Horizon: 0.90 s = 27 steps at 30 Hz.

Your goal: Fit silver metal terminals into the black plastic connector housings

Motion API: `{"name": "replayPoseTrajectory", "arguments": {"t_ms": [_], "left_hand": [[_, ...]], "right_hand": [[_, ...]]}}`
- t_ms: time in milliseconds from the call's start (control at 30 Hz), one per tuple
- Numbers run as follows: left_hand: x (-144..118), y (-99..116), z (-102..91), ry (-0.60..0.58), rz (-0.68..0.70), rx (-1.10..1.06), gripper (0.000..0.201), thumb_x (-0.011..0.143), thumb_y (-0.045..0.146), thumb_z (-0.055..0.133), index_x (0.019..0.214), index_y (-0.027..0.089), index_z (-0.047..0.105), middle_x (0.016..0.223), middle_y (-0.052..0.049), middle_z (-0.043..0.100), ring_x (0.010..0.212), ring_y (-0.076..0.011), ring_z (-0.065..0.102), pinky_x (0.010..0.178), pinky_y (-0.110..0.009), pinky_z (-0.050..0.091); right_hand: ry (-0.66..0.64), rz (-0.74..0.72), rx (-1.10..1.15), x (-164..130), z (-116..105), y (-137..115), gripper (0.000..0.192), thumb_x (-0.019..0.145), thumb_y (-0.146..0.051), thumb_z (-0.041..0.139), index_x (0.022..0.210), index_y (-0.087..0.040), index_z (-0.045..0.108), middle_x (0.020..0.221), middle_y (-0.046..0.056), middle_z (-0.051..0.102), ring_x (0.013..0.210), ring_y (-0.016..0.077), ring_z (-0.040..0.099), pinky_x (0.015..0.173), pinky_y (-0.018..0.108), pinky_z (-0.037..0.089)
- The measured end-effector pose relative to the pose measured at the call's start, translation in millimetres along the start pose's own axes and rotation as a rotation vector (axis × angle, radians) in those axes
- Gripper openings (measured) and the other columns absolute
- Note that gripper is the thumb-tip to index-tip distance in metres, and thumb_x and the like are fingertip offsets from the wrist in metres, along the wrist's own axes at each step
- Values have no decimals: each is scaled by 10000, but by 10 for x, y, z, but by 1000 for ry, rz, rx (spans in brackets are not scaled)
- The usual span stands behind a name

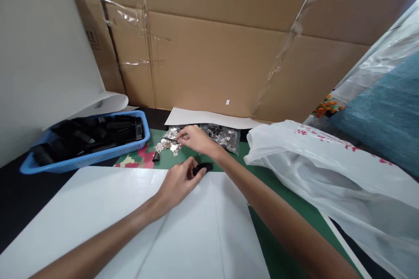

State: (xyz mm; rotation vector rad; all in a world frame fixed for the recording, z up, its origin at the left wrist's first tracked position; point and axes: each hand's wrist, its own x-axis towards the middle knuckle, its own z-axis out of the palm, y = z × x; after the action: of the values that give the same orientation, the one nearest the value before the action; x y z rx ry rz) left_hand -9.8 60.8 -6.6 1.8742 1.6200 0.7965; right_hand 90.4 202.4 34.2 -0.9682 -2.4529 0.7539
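Observation:
My left hand (181,179) rests at the far edge of the white sheet (124,209), its thumb and fingers closed on a small black piece (207,167) whose kind I cannot make out. My right hand (195,138) reaches across beyond it to a loose pile of small, flat, silvery metal pieces (175,150). Thumb and forefinger are pinched together there; a thin dark shape shows by the fingertips, too small to name. A short black cone-shaped piece (156,157) stands on the green surface left of the pile.
At left, a blue plastic basket (98,151) holds many black parts. Clear bags (225,137) of metal pieces lie behind my right wrist. A large cardboard panel (209,61) rises at the back. To the right, a white plastic bag (294,157) bulges over the green mat (262,222).

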Motion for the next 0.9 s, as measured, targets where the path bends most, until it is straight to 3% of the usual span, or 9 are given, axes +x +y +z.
{"name": "replayPoseTrajectory", "arguments": {"t_ms": [133,267,400,500,600,700,900], "left_hand": [[-16,51,-89,4,37,76,342,1001,546,488,863,234,510,693,14,587,673,-222,581,634,-317,329],[7,46,-179,-8,90,150,348,1005,499,492,785,230,518,791,-35,629,805,-269,605,709,-350,349],[80,-83,-163,-33,96,149,324,1032,490,445,860,234,545,844,-28,646,811,-248,623,688,-340,394],[108,-170,-140,-51,115,143,306,1036,499,437,930,237,552,855,-17,640,778,-227,622,686,-337,441],[77,-168,-150,-59,183,156,246,1026,465,463,1042,239,560,1010,-44,638,868,-232,637,775,-360,485],[22,-104,-165,-81,270,176,206,1002,390,501,1140,253,567,1156,-65,607,949,-240,639,847,-381,497],[-8,-112,-118,-52,325,220,215,1015,451,541,1083,249,569,1096,-58,628,985,-262,635,864,-410,500]], "right_hand": [[95,-22,-102,-459,-140,156,142,952,-110,627,960,-178,752,944,64,668,871,194,599,789,306,434],[112,-37,-139,-812,-80,326,90,946,-96,672,956,-172,719,1000,55,642,833,172,608,784,295,472],[175,-52,-136,-841,51,347,159,1006,-97,586,899,-180,670,948,40,638,900,183,642,840,300,507],[258,-51,-131,-903,24,277,150,1040,-124,531,1003,-191,661,1041,61,649,957,197,661,885,326,521],[339,-34,-135,-1154,-66,206,155,1047,-147,517,1110,-209,644,1104,80,652,1035,232,665,921,373,522],[369,-25,-91,-1493,-98,189,127,1030,-152,546,1079,-225,638,1052,63,650,974,225,680,877,369,541],[373,24,-29,-1819,17,303,127,986,-109,593,1039,-214,639,1016,53,628,946,214,656,855,355,552]]}}
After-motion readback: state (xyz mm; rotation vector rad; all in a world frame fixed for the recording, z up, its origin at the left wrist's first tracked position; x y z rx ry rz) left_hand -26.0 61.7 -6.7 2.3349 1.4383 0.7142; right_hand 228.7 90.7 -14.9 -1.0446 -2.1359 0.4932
